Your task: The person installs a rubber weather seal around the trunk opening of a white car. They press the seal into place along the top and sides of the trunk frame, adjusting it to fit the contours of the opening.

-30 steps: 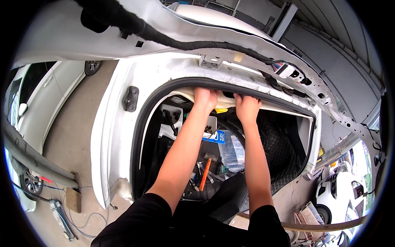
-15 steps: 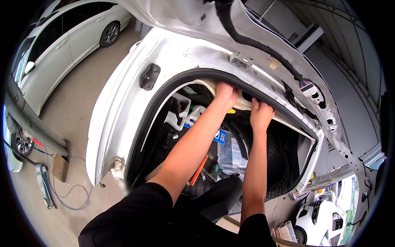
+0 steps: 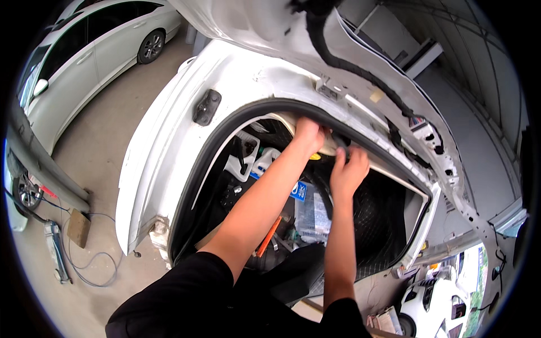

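My left hand (image 3: 309, 136) reaches in under the far rim of a white car's trunk opening. Its fingers curl beneath the edge, beside the black rubber seal (image 3: 248, 110) and a pale beige liner (image 3: 328, 148); whatever they grip is hidden. Just to its right, my right hand (image 3: 349, 173) is raised below the same rim. Its thumb stands apart from the loosely bent fingers, and I see nothing held between them. Above both hands the raised trunk lid (image 3: 366, 90) carries a thick black wiring harness (image 3: 332, 53).
Inside the trunk lie a white container (image 3: 243, 158), a blue card (image 3: 298, 190), a clear plastic packet (image 3: 311, 217) and an orange-handled tool (image 3: 269, 236). Left of the car, a floor jack (image 3: 56, 253) stands near a post (image 3: 48, 169). Another white car (image 3: 98, 50) is parked beyond.
My right hand has come off the rim edge, moving slightly left and toward me, its thumb spreading. My left hand stays under the rim. The view has shifted slightly.
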Available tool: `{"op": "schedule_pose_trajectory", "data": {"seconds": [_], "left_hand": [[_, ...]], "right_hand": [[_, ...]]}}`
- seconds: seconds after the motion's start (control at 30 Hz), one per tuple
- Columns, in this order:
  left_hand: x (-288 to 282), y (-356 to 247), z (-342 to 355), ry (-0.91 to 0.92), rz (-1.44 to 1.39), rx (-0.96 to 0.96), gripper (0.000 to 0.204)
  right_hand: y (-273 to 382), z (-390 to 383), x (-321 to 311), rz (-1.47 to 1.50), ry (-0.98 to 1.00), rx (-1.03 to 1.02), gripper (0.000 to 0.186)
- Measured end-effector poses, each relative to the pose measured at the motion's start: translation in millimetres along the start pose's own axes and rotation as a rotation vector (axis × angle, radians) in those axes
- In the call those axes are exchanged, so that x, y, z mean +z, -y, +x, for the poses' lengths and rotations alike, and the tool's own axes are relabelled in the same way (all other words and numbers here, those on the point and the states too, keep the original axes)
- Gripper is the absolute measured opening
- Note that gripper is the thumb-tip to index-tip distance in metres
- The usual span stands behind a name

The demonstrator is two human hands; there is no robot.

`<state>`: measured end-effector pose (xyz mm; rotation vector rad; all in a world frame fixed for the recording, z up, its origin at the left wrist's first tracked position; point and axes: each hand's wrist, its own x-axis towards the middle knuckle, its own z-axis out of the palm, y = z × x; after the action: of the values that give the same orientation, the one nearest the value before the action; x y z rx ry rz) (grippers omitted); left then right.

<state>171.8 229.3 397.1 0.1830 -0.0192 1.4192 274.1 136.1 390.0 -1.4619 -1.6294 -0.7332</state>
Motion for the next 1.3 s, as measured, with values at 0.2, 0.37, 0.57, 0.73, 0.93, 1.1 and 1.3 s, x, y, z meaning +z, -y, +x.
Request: {"op": "schedule_pose_trajectory", "data": {"seconds": [0.2,0.37,0.57,0.73,0.93,1.1,1.3], "left_hand": [[-3.3,0.8,9.0,0.093,0.031,-0.005,0.017],[0.8,0.0,-0.9,0.05,0.037,-0.023,0.016],[-7.8,2.2,3.9,0.083,0.031,-0.033,0.017],[-3.9,-4.8,9.2,0.011,-0.008,-0.052,0.024],[0.6,-11.5,4.0,0.009,0.127,-0.087,0.031],[10.0,0.4,-2.4,0.054,0.114,-0.022,0.031],[-11.0,-13.5,9.1,0.055,0.183,-0.064,0.031]], "right_hand": [[-7.8,6.0,0.5,-0.127,-0.005,0.011,0.027],[-21.1,15.4,7.3,-0.098,0.067,0.06,0.028],[28.4,-8.7,-16.2,-0.016,-0.071,-0.075,0.022],[-23.1,28.1,-3.9,-0.218,0.17,0.15,0.027],[26.0,-11.9,-19.3,0.133,-0.064,0.007,0.031],[-29.6,17.2,-10.2,-0.031,-0.006,0.18,0.028],[15.0,-8.1,-17.0,0.065,-0.028,0.102,0.039]]}}
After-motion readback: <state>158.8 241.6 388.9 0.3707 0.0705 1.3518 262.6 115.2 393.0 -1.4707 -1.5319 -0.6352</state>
